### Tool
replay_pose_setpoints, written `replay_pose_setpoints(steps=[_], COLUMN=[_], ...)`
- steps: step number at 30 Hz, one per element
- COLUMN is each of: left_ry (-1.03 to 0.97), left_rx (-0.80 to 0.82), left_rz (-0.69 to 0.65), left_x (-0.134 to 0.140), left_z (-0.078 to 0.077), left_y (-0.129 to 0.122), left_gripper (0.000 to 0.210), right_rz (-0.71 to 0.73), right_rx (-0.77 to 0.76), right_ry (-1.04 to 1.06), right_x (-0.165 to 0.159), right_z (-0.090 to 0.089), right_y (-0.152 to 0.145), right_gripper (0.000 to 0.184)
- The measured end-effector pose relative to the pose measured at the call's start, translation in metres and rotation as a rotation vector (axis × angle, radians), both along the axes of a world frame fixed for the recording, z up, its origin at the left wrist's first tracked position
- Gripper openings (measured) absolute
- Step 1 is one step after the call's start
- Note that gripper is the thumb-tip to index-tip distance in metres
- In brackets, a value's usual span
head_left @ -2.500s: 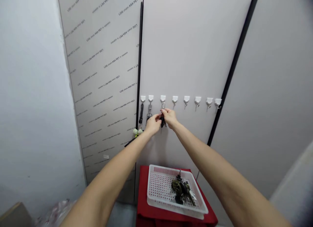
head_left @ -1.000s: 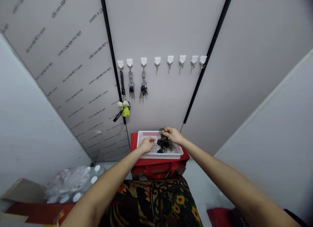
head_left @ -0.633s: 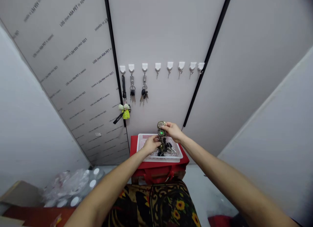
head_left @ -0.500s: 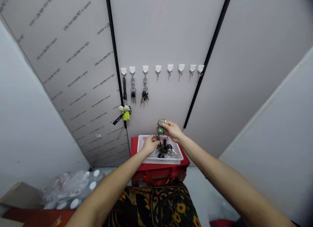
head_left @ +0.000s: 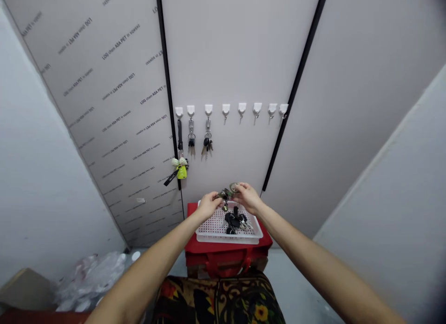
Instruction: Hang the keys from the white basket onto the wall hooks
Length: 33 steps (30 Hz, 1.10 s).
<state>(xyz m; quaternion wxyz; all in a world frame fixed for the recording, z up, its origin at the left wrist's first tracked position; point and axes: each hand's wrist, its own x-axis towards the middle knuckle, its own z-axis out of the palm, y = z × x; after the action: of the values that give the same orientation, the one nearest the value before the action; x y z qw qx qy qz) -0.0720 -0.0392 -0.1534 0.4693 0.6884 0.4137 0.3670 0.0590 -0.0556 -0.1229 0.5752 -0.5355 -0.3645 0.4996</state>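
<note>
Between my two hands, above the basket, hangs a bronze-coloured keychain with a round ring-like piece at its right end. My right hand pinches that round end. At the other end, my left hand is closed on the keychain's smaller parts, partly hidden by the fingers. A small brassy piece dangles from the middle. Below them, a white perforated plastic basket holds a pile of keys with black heads, lying toward its right side.
A row of white adhesive hooks runs along the wall panel. Key sets and a strap with a yellow-green charm hang from the left hooks. The basket rests on a red bag. Wrapped plastic bottles stand at lower left.
The keychain has gone from hanging upright to stretched sideways between my hands, lifted clear of the keys in the basket. My left hand has risen relative to the basket. The view has tilted slightly upward.
</note>
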Motion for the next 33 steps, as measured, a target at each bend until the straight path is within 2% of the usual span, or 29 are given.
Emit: replay_pose_setpoints(steps=[3, 6, 9, 12, 15, 20, 24, 28, 31, 33], left_ry=[0.121, 0.172, 0.21, 0.246, 0.257, 0.273, 0.305, 0.341, 0.356, 0.354], left_rx=[0.127, 0.221, 0.323, 0.397, 0.453, 0.491, 0.502, 0.531, 0.527, 0.519], left_rz=[0.006, -0.045, -0.085, -0.072, -0.052, 0.049, 0.146, 0.154, 0.153, 0.15], left_x=[-0.005, -0.009, -0.014, -0.02, -0.026, -0.031, -0.033, -0.034, -0.036, -0.038], left_z=[0.004, 0.008, 0.014, 0.02, 0.023, 0.028, 0.032, 0.033, 0.034, 0.037], left_y=[0.002, 0.002, 0.002, 0.002, 0.005, 0.01, 0.011, 0.011, 0.012, 0.013], left_gripper=[0.013, 0.016, 0.017, 0.018, 0.019, 0.022, 0.023, 0.021, 0.021, 0.022], right_rz=[-0.055, 0.121, 0.397, 0.507, 0.491, 0.489, 0.38, 0.234, 0.189, 0.177], right_rx=[0.083, 0.229, 0.248, 0.19, 0.141, 0.206, 0.282, 0.387, 0.402, 0.408], right_ry=[-0.351, -0.615, -0.62, -0.507, -0.378, -0.285, -0.413, -0.616, -0.625, -0.622], right_x=[0.003, 0.004, 0.001, -0.004, -0.008, -0.014, -0.019, -0.023, -0.021, -0.016], right_z=[-0.005, -0.008, -0.008, -0.006, -0.001, 0.002, -0.003, -0.007, -0.001, 0.009], right_y=[0.002, 0.004, 0.003, 0.0, -0.003, -0.005, -0.001, 0.005, 0.009, 0.013], right_gripper=[0.029, 0.024, 0.018, 0.015, 0.021, 0.036, 0.029, 0.013, 0.015, 0.017])
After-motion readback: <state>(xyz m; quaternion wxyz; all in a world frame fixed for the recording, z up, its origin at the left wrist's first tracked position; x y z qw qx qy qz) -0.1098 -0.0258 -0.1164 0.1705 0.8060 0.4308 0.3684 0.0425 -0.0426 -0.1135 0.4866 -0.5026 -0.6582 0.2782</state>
